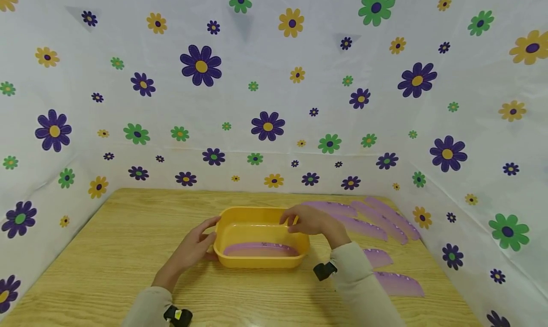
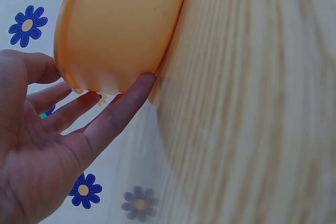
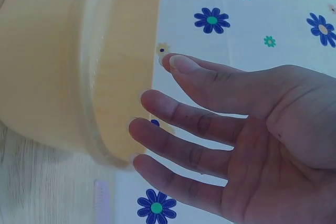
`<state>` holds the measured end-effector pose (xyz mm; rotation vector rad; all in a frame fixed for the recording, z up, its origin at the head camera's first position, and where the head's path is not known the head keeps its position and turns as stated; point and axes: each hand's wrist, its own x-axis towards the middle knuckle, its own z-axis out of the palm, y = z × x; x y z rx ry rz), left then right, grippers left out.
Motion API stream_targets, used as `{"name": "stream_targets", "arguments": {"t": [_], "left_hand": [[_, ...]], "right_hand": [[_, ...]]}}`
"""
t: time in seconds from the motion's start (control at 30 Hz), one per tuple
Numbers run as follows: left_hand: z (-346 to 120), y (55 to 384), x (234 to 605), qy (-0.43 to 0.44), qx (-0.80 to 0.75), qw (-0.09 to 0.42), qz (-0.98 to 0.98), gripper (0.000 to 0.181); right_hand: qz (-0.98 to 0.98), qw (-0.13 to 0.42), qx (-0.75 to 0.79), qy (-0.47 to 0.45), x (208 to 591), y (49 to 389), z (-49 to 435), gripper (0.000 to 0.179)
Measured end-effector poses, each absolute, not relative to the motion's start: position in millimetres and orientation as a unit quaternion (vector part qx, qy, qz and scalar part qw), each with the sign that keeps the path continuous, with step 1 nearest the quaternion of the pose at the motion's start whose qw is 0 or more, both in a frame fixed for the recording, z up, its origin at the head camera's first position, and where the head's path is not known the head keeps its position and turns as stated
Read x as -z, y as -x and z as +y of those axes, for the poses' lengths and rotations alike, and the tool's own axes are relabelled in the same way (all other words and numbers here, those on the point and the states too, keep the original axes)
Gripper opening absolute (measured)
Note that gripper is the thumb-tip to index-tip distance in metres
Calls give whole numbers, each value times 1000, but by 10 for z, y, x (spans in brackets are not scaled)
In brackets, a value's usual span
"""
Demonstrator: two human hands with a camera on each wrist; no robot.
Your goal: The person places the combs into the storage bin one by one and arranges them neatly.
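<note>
A yellow plastic tub (image 1: 262, 262) stands on the table, its opening facing up. One purple, see-through comb (image 1: 261, 249) lies inside it along the near side. At the tub's left end, my left hand (image 1: 195, 244) has its spread fingers (image 2: 123, 106) touching the rim and outer wall. Over the tub's right rear rim hovers my right hand (image 1: 310, 219), fingers loosely bent with nothing between them. In the right wrist view those fingertips (image 3: 137, 125) overlap the rim.
Several more purple combs (image 1: 400, 285) lie spread on the right of the wooden table (image 1: 128, 232), some near its far corner, others beside my right forearm. White cloth (image 1: 239, 99) with printed flowers hangs behind and at both sides.
</note>
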<state>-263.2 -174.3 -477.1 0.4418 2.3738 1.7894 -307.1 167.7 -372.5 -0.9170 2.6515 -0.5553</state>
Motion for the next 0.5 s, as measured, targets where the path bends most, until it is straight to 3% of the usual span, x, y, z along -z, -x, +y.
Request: {"name": "stream_targets", "arguments": {"t": [0.5], "left_hand": [[-1752, 2633, 4778, -155, -603, 73, 779, 52]], "right_hand": [[916, 114, 243, 299, 3726, 2936, 2164, 21]]}}
